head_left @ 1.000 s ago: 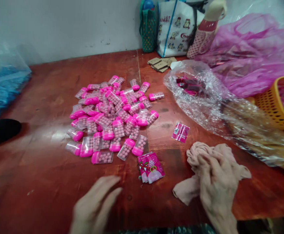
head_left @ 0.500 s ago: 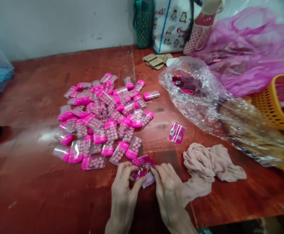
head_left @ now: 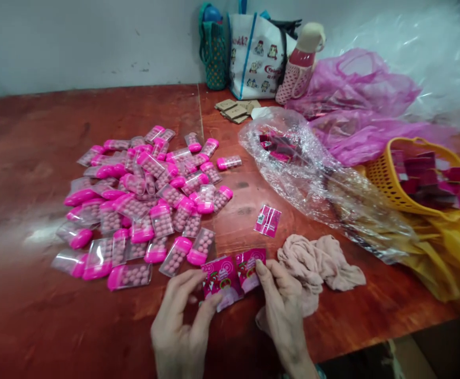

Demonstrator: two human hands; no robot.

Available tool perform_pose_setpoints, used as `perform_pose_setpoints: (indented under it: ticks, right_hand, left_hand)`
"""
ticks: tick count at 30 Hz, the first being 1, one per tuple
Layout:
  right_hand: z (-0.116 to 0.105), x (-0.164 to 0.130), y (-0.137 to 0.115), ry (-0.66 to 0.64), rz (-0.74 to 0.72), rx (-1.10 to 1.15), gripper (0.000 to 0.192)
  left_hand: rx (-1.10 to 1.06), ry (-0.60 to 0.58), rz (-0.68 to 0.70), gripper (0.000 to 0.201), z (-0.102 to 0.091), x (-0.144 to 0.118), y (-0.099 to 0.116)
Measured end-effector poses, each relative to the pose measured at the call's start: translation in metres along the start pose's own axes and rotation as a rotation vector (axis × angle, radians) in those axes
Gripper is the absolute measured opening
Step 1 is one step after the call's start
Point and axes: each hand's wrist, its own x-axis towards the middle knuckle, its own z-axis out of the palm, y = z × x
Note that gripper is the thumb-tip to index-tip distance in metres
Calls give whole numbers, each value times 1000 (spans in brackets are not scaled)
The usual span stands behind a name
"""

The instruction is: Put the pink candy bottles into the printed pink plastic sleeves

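My left hand [head_left: 184, 318] pinches a pink printed label [head_left: 222, 281] with pictures on its face, between thumb and fingers. My right hand [head_left: 283, 302] grips a second, similar pink label [head_left: 250, 268] by its right side, thumb on top. The two labels lie edge to edge or slightly overlapping; whether they are joined I cannot tell. Just beyond the hands is a pile of clear, pink-capped containers [head_left: 162, 218] filled with small pink balls. Another pink label [head_left: 267, 220] rests alone on the table. A crumpled beige cloth [head_left: 319, 263] lies right of my right hand.
A clear plastic bag [head_left: 293, 176] with dark pink pieces lies to the right, near a yellow basket [head_left: 383, 171] of similar pieces. Purple bags [head_left: 356, 84], a white printed bag [head_left: 249, 63], bottles and cardboard pieces [head_left: 235, 110] stand or lie at the back of the red table [head_left: 24, 173].
My hands have moved apart, and a second label now shows in my right hand beside the first. The camera has turned right, bringing more of the yellow basket into view.
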Motion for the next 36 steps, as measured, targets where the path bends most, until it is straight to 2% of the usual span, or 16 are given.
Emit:
perform_pose_setpoints:
  ticks: [3,5,7,8,10,12,13,15,17,19,21,24,26,30,33,36]
  right_hand:
    - [4,-6,-8,-120,-65,-7,33]
    - [4,-4,-13,-217,-172,-75,34]
    - [0,5,-15,-259,-264,-163,32]
    - [-3,12,-14,-224,-305,-236,29]
    - [-8,29,-9,-46,-362,-470,28]
    - [-9,42,2,103,-390,-745,39]
    - [-8,44,8,103,-410,-844,43]
    - [-5,42,18,-7,-490,-913,42]
    - [-3,30,22,-87,-565,-824,37]
    - [-3,17,17,-52,-572,-643,33]
    - [-3,7,4,-18,-534,-430,31]
    - [5,-2,-17,-129,-446,-148,18]
    - [15,-4,-24,-151,-366,-38,9]
    - [29,-6,-22,-124,-340,-46,24]
    - [28,-7,-20,-111,-416,-134,30]
    - [25,-4,-22,-145,-375,-120,27]
  left_hand:
    - [-301,-210,-239,24,9,8,13]
    - [-448,-239,-336,15,16,13,14]
    - [-575,-187,-404,9,20,18,10]
    - [-633,-154,-441,9,21,20,8]
    - [-728,-85,-522,13,21,24,6]
    - [-781,-12,-598,19,19,27,7]
    - [-801,12,-629,22,18,29,9]
    - [-837,39,-666,25,16,31,12]
    - [-868,49,-673,25,16,32,13]
    - [-893,50,-674,23,16,33,13]
    - [-907,33,-670,22,17,32,12]
    - [-924,-18,-662,18,19,30,13]
    - [-942,-43,-656,16,20,29,15]
    - [-971,-92,-702,19,21,29,15]
    - [-980,-108,-775,22,22,30,13]
    - [-977,-69,-771,25,24,31,10]
